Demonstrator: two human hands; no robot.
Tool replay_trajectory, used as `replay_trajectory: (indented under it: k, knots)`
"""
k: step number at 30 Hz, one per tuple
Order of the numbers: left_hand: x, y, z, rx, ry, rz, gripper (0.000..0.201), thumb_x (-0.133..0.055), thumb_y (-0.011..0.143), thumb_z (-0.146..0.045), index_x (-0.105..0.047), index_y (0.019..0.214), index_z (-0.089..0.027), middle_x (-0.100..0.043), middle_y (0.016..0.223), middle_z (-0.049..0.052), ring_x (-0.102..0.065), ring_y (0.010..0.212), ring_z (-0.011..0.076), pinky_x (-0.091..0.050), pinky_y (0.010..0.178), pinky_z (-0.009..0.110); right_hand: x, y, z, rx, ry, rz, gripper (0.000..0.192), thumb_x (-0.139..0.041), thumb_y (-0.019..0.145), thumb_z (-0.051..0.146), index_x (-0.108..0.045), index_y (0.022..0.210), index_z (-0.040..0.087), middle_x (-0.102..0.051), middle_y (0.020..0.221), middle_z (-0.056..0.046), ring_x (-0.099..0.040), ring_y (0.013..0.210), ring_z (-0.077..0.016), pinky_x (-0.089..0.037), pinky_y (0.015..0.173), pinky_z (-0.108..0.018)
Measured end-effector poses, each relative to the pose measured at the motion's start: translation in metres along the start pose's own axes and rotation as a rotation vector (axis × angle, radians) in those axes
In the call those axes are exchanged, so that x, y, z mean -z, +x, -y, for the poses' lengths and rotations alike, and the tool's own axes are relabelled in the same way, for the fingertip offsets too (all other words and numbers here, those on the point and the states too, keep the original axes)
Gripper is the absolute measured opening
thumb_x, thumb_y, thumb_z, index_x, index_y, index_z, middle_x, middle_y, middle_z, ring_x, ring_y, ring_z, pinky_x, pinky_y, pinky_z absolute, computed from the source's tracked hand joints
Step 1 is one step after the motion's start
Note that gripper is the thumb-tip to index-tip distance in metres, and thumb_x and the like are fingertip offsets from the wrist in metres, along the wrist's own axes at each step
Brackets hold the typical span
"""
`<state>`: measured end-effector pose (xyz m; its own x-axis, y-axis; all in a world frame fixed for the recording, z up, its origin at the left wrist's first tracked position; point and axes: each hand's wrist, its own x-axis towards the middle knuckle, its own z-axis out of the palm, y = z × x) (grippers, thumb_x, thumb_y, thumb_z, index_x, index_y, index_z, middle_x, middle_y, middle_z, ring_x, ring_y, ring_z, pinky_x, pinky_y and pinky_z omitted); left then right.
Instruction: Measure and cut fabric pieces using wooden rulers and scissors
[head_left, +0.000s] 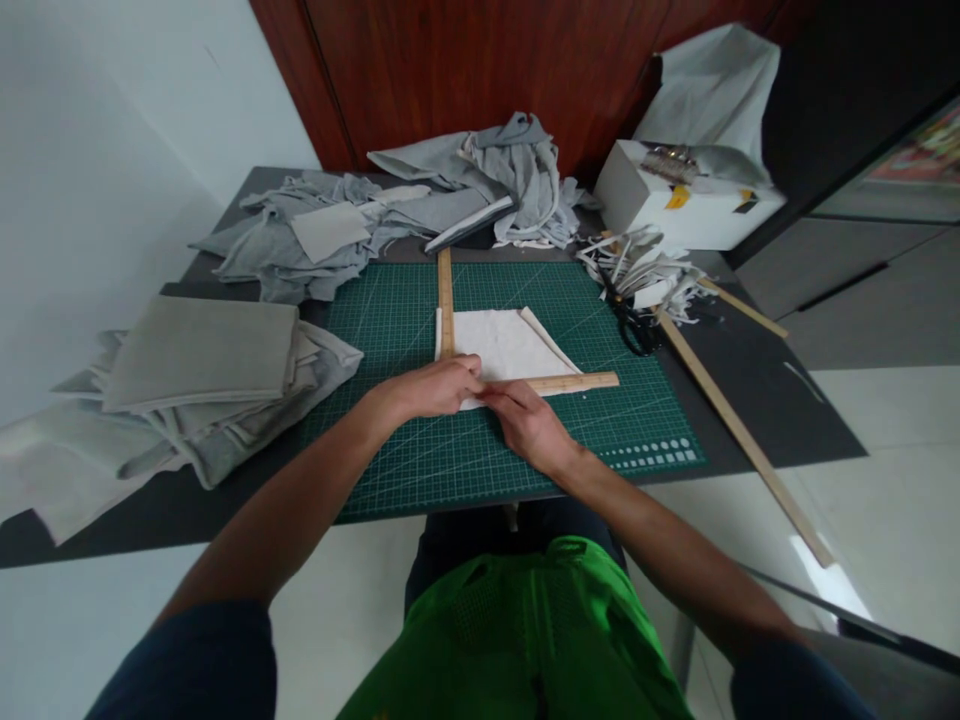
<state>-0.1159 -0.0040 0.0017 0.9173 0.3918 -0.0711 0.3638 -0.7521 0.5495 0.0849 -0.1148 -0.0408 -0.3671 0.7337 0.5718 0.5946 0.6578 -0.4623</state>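
A wooden L-square ruler [445,300] lies on a white piece of fabric [504,345] in the middle of a green cutting mat [390,320]. My left hand [431,388] presses flat on the ruler's corner and the fabric's near edge. My right hand [525,420] rests beside it with fingertips pinched at the fabric's near edge, under the ruler's short arm [577,381]. Whether the right hand holds a small marker I cannot tell.
A stack of folded grey fabric [202,360] sits at the left, loose grey scraps [360,225] at the back. Black scissors [631,322] and cut strips [645,265] lie right of the mat, with a long wooden stick [739,430] and a white box [682,200].
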Motion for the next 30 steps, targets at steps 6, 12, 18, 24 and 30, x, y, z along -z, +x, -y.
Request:
replay_trajectory:
  k: [6, 12, 18, 24, 30]
  knots:
    - [0.003, -0.001, -0.004, 0.004, 0.002, -0.001, 0.026, -0.049, 0.084, 0.001, -0.067, 0.076, -0.016, -0.052, 0.091, 0.003, -0.054, 0.083, 0.0145, -0.040, 0.075, 0.026, 0.003, -0.001, -0.001, -0.017, 0.012, 0.036, 0.042, -0.048, 0.095, 0.000, -0.070, 0.125, 0.019, -0.070, 0.122, -0.013, -0.065, 0.116, -0.0245, -0.058, 0.102, -0.043]
    - [0.004, -0.001, -0.008, 0.017, 0.052, 0.031, 0.045, -0.047, 0.087, 0.000, -0.078, 0.107, -0.025, -0.049, 0.090, 0.002, -0.052, 0.081, 0.0139, -0.040, 0.075, 0.025, 0.028, -0.017, -0.016, -0.041, -0.089, 0.028, 0.046, -0.046, 0.089, -0.005, -0.071, 0.119, 0.019, -0.071, 0.107, -0.012, -0.066, 0.103, -0.0250, -0.060, 0.094, -0.043]
    - [0.004, 0.000, -0.008, -0.007, 0.125, 0.007, 0.052, -0.048, 0.088, -0.002, -0.078, 0.119, -0.030, -0.051, 0.089, 0.003, -0.053, 0.084, 0.0166, -0.040, 0.079, 0.028, 0.039, -0.024, -0.020, -0.048, -0.151, 0.000, 0.041, -0.048, 0.089, -0.004, -0.072, 0.114, 0.017, -0.070, 0.103, -0.013, -0.066, 0.098, -0.0264, -0.060, 0.090, -0.044]
    - [0.002, 0.002, -0.006, -0.054, 0.172, -0.042, 0.033, -0.053, 0.087, -0.004, -0.080, 0.090, -0.023, -0.057, 0.097, 0.006, -0.052, 0.099, 0.0203, -0.042, 0.090, 0.032, 0.013, -0.005, -0.004, 0.011, -0.005, 0.000, 0.044, -0.048, 0.091, -0.004, -0.070, 0.121, 0.019, -0.071, 0.119, -0.012, -0.065, 0.111, -0.0244, -0.059, 0.098, -0.043]
    - [0.004, 0.002, -0.013, -0.050, 0.272, -0.055, 0.043, -0.055, 0.086, -0.006, -0.079, 0.113, -0.029, -0.061, 0.116, 0.007, -0.049, 0.109, 0.0233, -0.040, 0.101, 0.036, 0.036, -0.018, -0.022, -0.056, -0.078, 0.018, 0.045, -0.047, 0.087, -0.006, -0.072, 0.114, 0.020, -0.071, 0.104, -0.010, -0.066, 0.100, -0.0246, -0.059, 0.092, -0.043]
